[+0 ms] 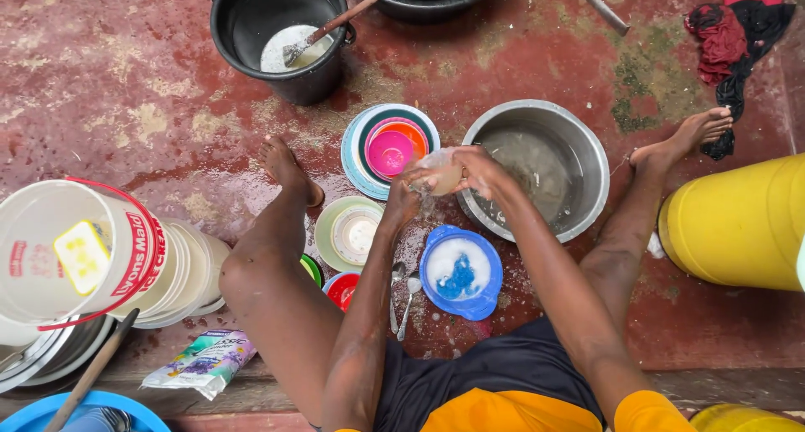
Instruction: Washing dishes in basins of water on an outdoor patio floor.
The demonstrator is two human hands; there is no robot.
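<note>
Scrubbing step: left hand (405,199) and right hand (478,169) both clasped a soapy, possibly plastic cup (443,174) (blurred) beside steel basin (587,151); rinse needed next.

Steel basin (587,160) right of hands; stacked bowls (390,147) just left; bucket (281,34) beyond; soap dish (461,273) and spoons (401,294) below.

Lighting was bright, even and diffuse, daylight-like; no single source could be identified. Shadows were soft and short. Weak glare sat on the wet red concrete floor (520,55) and the rim of the round steel basin (587,134). Focus was sharp centrally; wide-angle stretching bent objects near the frame edges.
</note>
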